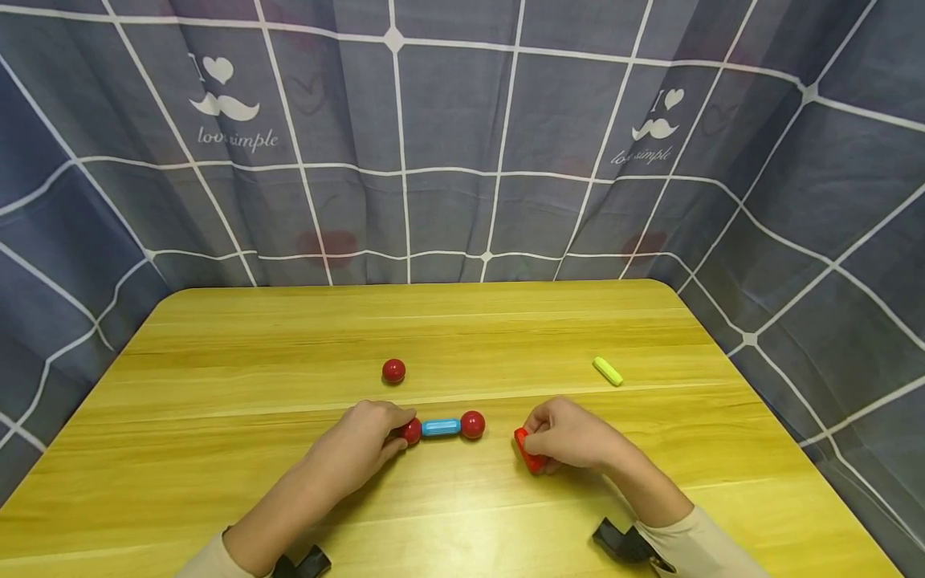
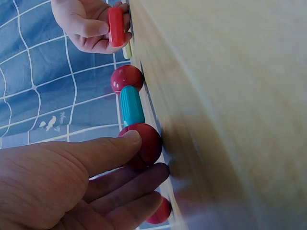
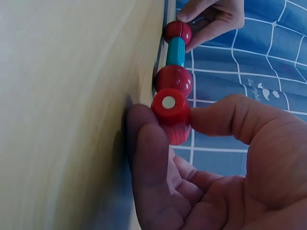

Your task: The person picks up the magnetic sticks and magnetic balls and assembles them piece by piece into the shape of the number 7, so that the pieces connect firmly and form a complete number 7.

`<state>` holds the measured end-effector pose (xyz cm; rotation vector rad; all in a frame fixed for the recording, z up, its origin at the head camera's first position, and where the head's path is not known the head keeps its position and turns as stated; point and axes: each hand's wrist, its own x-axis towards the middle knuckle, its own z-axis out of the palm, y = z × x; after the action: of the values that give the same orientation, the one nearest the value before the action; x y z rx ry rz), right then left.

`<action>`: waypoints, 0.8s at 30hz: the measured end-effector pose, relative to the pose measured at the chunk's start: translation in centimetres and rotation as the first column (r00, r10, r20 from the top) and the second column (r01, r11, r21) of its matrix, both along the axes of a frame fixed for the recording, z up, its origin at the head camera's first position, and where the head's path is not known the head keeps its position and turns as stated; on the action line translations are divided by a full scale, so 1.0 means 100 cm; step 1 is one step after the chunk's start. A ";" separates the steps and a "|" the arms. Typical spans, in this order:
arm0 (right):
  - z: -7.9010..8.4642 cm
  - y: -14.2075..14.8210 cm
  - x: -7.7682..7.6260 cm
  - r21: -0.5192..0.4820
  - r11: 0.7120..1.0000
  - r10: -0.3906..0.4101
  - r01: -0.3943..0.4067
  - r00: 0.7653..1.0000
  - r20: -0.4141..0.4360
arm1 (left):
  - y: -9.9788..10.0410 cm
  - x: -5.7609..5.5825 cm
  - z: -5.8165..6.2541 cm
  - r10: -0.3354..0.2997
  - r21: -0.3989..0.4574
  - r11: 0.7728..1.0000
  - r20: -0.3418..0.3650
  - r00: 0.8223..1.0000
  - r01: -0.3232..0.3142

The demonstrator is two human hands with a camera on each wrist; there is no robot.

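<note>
A blue ridged rod [image 1: 441, 427] lies on the table with a dark red ball at each end, the right ball [image 1: 473, 425] and the left ball [image 1: 412, 431]. My left hand [image 1: 367, 440] pinches the left ball between thumb and fingers. To the right, apart from that piece, my right hand [image 1: 571, 433] holds a bright red rod [image 1: 530, 451] between thumb and fingertips. In the right wrist view a pale round disc shows on the end of the red rod [image 3: 175, 124]. Beyond the left hand lies a loose dark red ball [image 1: 393, 370].
A yellow-green rod [image 1: 608, 371] lies on the wooden table [image 1: 253, 337] at the right, beyond the right hand. A grey-blue curtain [image 1: 448, 209] with white lines hangs along the table's back and sides. Black straps [image 1: 623, 541] are at both wrists.
</note>
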<state>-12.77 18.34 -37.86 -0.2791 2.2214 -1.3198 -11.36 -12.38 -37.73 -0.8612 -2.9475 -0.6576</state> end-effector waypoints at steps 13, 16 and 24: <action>-0.007 -0.009 0.004 -0.085 0.996 0.045 -0.039 0.996 0.071 | 0.002 0.002 0.002 0.001 0.009 1.000 0.007 1.000 -0.001; -0.009 -0.012 0.005 -0.116 0.992 0.052 -0.041 0.994 0.093 | 0.002 0.002 0.002 0.002 0.004 1.000 0.006 1.000 -0.002; -0.010 -0.021 0.009 -0.192 0.981 0.069 -0.042 0.988 0.139 | 0.002 0.002 0.002 0.011 -0.004 1.000 0.011 1.000 -0.011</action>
<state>-11.89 16.26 -38.91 -0.3018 1.9581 -1.4739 -11.18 -12.21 -37.56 -0.8436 -2.9615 -0.6584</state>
